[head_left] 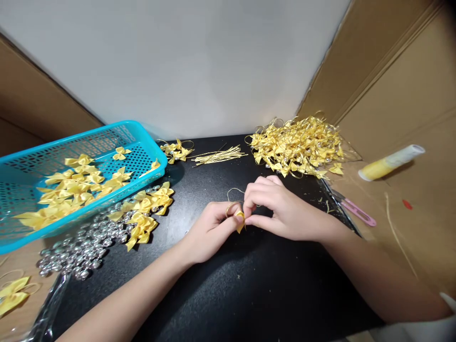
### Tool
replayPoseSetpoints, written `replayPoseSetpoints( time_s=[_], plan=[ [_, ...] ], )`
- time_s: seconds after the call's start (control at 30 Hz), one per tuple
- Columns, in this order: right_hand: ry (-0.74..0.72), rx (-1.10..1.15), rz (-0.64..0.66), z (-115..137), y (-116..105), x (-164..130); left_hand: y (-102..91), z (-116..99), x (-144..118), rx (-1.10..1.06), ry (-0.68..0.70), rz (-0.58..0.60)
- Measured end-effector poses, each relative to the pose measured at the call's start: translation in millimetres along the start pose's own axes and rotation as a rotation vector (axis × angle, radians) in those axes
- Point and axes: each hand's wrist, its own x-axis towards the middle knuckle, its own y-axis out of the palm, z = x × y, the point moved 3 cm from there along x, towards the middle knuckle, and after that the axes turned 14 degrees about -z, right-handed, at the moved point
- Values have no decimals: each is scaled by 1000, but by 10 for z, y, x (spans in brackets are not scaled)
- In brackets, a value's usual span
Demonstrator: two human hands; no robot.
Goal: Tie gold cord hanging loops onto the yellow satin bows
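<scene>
Left hand (213, 227) and right hand (276, 209) both pinch one yellow bow (241, 221) between their fingertips, gold cord loop (233, 194) just above the knuckles; risk: thin cord slipping free if either pinch loosens on the slick ribbon.

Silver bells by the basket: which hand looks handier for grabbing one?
Probably the left hand. The silver bells lie on its side, beside the blue basket. The right hand would have to cross over. Both pinch the yellow bow.
</scene>
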Motion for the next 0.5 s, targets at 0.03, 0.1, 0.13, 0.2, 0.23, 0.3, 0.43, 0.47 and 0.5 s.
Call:
replayPoseSetpoints(
  time_s=[0.03,0.1,0.13,0.2,0.23,0.3,0.43,0.47,0.5],
  plan=[
    [5,1,-1,2,2,-1,0,-6,3,22,21,1],
    [15,0,1,1,8,-4,2,-16,10,80,53,2],
    [22,2,6,-2,11,-4,5,-19,13,106,65,5],
    [39,17,21,-14,14,0,14,-28,16,136,93,16],
    [48,33,31,-23,14,4,19,-32,17,137,107,20],
    [62,80,49,-45,9,15,22,-39,15,125,130,11],
    [79,226,52,-90,-18,33,10,-27,11,92,142,-21],
    [86,258,42,-100,-26,36,4,-23,10,87,147,-26],
    [93,279,31,-109,-33,38,-3,-18,11,87,154,-30]
  ],
)
